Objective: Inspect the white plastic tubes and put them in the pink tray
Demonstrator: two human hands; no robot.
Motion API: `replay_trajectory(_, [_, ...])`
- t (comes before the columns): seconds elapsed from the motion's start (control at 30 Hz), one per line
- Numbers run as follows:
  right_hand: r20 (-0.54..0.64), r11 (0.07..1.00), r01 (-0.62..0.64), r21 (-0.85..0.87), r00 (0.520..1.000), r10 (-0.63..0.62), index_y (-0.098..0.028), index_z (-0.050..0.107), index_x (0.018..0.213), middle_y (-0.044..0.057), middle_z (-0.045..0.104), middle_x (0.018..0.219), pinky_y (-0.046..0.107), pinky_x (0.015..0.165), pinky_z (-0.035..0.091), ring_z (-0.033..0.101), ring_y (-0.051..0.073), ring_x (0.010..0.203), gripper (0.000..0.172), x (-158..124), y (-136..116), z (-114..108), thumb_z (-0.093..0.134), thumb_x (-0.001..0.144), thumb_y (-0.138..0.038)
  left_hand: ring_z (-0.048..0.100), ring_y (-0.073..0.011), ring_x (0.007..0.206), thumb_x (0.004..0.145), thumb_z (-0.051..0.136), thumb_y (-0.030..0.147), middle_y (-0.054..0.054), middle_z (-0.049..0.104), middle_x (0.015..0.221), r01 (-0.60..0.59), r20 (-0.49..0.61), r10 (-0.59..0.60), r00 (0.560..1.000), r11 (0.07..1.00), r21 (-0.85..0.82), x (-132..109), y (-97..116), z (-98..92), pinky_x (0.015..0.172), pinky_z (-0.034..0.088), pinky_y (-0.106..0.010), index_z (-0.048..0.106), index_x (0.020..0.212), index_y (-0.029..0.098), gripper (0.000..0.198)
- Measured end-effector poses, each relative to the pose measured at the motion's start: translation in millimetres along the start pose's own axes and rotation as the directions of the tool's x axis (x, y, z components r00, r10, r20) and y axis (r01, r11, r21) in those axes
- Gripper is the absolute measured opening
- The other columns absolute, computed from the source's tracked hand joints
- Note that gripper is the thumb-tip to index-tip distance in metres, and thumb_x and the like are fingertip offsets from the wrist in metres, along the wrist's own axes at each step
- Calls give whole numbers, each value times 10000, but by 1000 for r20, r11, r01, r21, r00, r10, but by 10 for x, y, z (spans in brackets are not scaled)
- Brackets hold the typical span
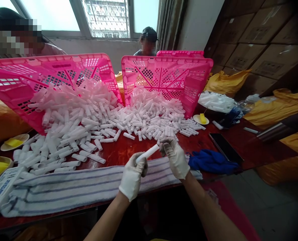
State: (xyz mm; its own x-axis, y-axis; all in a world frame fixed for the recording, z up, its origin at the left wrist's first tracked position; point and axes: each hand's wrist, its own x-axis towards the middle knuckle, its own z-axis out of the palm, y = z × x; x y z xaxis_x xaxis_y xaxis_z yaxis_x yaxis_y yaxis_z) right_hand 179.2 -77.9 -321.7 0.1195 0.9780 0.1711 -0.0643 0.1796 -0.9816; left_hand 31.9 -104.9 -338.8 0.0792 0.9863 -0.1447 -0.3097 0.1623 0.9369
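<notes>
My left hand (133,177), in a white glove with grey fingertips, is closed round a white tube (149,153). The tube slants up to the right above a striped towel (70,190). At its upper end are the bent, pinched fingers of my right hand (175,157), gloved the same way. Whether they grip the tube's end or something small is hidden. Beyond both hands, a large heap of white tubes (98,117) spreads over the red table (118,149) and up into two tipped pink baskets (167,60).
A blue cloth (211,161) and a dark phone-like slab (225,147) lie right of my hands. Small dishes with yellow pieces (202,118) stand on the table. Two people (149,42) sit behind the baskets. Cardboard boxes (254,36) and yellow sacks (282,107) fill the right.
</notes>
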Motion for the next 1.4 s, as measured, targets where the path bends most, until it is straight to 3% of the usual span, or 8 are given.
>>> replay_trajectory(0.43, [-20, 988, -154, 7, 988, 154, -153, 553, 670, -23, 476, 510, 224, 447, 333, 409, 87, 470, 333, 67, -212, 53, 662, 687, -468, 542, -224, 897, 689, 701, 369, -72, 610, 891, -280, -96, 400, 911, 774, 568, -37, 88, 20, 787, 422, -286, 633, 989, 219, 342])
replay_trajectory(0.57, [8, 995, -94, -42, 996, 94, -152, 575, 675, -23, 477, 557, 215, 454, 307, 389, 78, 504, 318, 52, -266, 77, 672, 675, -455, 425, -91, 525, 747, 633, 458, 8, 468, 638, -12, 35, 6, 999, 985, 174, -16, 171, 15, 460, 327, -193, 583, 900, 178, 323])
replay_trajectory(0.7, [96, 995, -103, -15, 990, 103, -151, 582, 666, -37, 463, 538, 208, 453, 295, 361, 65, 489, 317, 62, -299, 47, 704, 653, -443, 102, -10, 379, 813, 516, 534, 99, 209, 515, 488, 477, -364, 800, 858, -162, -7, 283, -42, 367, 121, -157, 518, 798, 138, 396])
replay_trajectory(0.83, [134, 991, -133, 35, 983, 127, -149, 592, 680, -38, 468, 531, 209, 454, 286, 362, 65, 488, 321, 83, -342, 8, 709, 655, -446, 27, -15, 327, 830, 438, 580, 122, 136, 453, 670, 607, -461, 647, 724, -165, -21, 319, -64, 328, 128, -175, 527, 784, 143, 448])
replay_trajectory(1.03, [91, 987, -157, 22, 984, 155, -151, 559, 625, -41, 438, 497, 218, 449, 267, 345, 69, 473, 366, 84, -299, -15, 687, 664, -492, 472, -110, 569, 753, 593, 530, -17, 552, 687, -4, 81, -25, 996, 942, 336, -75, 281, 74, 518, 348, -219, 596, 963, 160, 425])
replay_trajectory(1.13, [61, 989, -145, -14, 988, 145, -153, 558, 649, -41, 422, 517, 221, 460, 279, 335, 72, 485, 362, 62, -258, 1, 659, 696, -498, 477, -122, 621, 762, 601, 486, -20, 553, 712, -100, 19, 104, 994, 865, 492, -74, 255, 110, 574, 365, -226, 606, 924, 177, 349])
replay_trajectory(1.3, [189, 978, 97, -183, 980, -62, -158, 562, 665, 32, 535, 788, 241, 647, 413, 492, 117, 687, 350, -3, -245, 50, 519, 825, -466, 228, -57, 413, 838, 421, 560, 70, 297, 524, 134, 266, -173, 948, 978, 159, -66, 189, 188, 400, 199, -189, 514, 821, 159, 411])
replay_trajectory(1.4, [128, 954, 29, -298, 992, 10, -165, 573, 756, 53, 598, 858, 247, 626, 439, 552, 135, 697, 327, -83, -255, -154, 507, 818, -479, 479, -108, 574, 886, 385, 450, -26, 542, 700, -78, 381, -97, 919, 905, 418, -24, 192, 60, 541, 394, -226, 570, 972, 153, 359])
